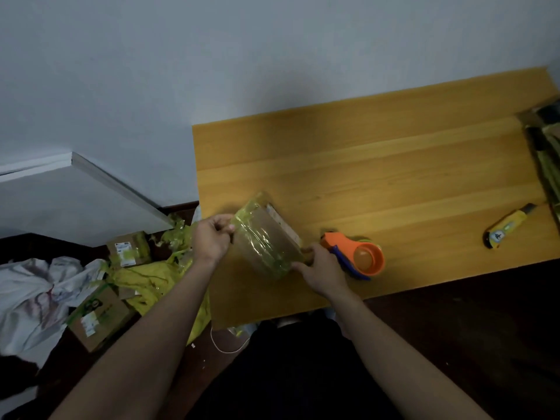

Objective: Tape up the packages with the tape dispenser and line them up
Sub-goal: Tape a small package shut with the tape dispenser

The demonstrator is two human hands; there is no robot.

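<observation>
A small brown cardboard package (268, 237), wrapped in shiny yellow-green tape, is held just above the left part of the wooden table (394, 177). My left hand (212, 239) grips its left end with curled fingers. My right hand (322, 269) holds its lower right corner. The orange and blue tape dispenser (357, 257) lies on the table right behind my right hand, untouched.
A yellow utility knife (507, 227) lies near the table's right side, and stacked taped packages (545, 147) sit at the right edge. On the dark floor to the left are two taped boxes (100, 313), crumpled yellow tape scraps (145, 280) and white cloth (36, 298).
</observation>
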